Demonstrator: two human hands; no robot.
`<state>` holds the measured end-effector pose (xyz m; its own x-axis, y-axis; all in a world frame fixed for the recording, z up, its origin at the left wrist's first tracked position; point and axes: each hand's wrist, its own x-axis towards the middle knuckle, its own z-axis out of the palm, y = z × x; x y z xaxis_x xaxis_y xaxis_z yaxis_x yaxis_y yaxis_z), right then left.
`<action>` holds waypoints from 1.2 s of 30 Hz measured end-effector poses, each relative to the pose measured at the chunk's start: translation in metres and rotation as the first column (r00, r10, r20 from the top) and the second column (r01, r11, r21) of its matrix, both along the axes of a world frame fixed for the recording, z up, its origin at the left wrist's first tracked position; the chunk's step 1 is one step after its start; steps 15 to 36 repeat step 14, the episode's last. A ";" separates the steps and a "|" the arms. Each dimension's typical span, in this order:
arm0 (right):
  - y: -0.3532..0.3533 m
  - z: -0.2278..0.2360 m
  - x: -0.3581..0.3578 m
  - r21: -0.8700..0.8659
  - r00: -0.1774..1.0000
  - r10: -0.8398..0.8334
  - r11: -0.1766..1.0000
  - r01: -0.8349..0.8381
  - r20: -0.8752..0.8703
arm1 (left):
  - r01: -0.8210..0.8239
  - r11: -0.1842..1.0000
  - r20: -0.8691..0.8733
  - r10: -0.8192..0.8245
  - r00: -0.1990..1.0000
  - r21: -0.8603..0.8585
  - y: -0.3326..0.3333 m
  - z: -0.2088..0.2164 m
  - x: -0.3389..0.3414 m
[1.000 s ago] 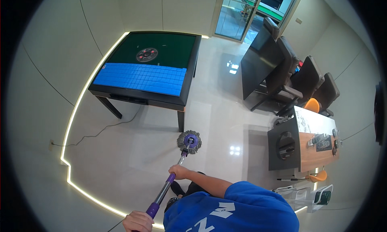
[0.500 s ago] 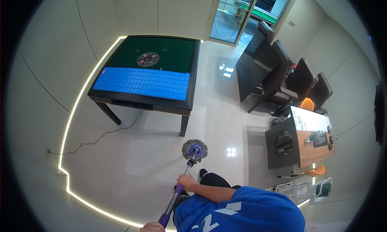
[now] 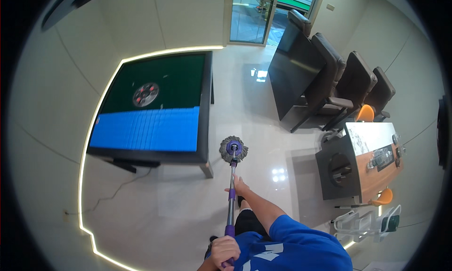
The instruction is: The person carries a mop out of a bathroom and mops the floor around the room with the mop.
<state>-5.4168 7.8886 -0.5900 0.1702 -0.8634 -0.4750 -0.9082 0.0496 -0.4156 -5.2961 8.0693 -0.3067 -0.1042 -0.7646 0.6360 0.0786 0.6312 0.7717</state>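
Note:
A spin mop (image 3: 231, 200) with a purple and silver pole stands between my hands, its round grey string head (image 3: 234, 150) flat on the glossy floor. My left hand (image 3: 224, 250) is wrapped round the purple grip at the top end of the pole. Farther down, my right hand (image 3: 239, 185) grips the pole just above the purple lower sleeve, the arm reaching across from the right in a blue short sleeve. The mop head lies just right of a mahjong table (image 3: 203, 129), whose green top bears rows of blue tiles (image 3: 146, 129).
Dark padded chairs (image 3: 355, 78) stand along a dark table (image 3: 296, 63) at the far right. Nearer is a wood-and-marble tea table (image 3: 383, 174) with glassware and orange stools (image 3: 365, 113). A power cord (image 3: 112, 197) crosses the floor at left. A glass door (image 3: 249, 16) is at the back.
The mop head has moved forward, away from me, toward the right side of the mahjong table. Both hands have gone along with the pole, which now stands more upright in view.

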 end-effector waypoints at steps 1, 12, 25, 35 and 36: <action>-0.038 -0.038 -0.035 0.057 0.962 -0.109 0.994 0.098 0.249 | 0.055 0.998 0.008 -0.055 0.998 -0.025 -0.049 0.003 -0.021; -0.265 0.057 -0.167 0.721 -0.450 -0.836 0.518 -0.460 0.314 | 0.003 1.000 0.396 0.006 0.918 -0.023 -0.409 -0.084 -0.182; -0.316 0.001 -0.218 0.499 -0.430 -0.875 0.482 -0.720 0.224 | -0.046 0.997 0.420 0.019 0.908 0.056 -0.437 -0.102 -0.218; -0.316 0.001 -0.218 0.499 -0.430 -0.875 0.482 -0.720 0.224 | -0.046 0.997 0.420 0.019 0.908 0.056 -0.437 -0.102 -0.218; -0.316 0.001 -0.218 0.499 -0.430 -0.875 0.482 -0.720 0.224 | -0.046 0.997 0.420 0.019 0.908 0.056 -0.437 -0.102 -0.218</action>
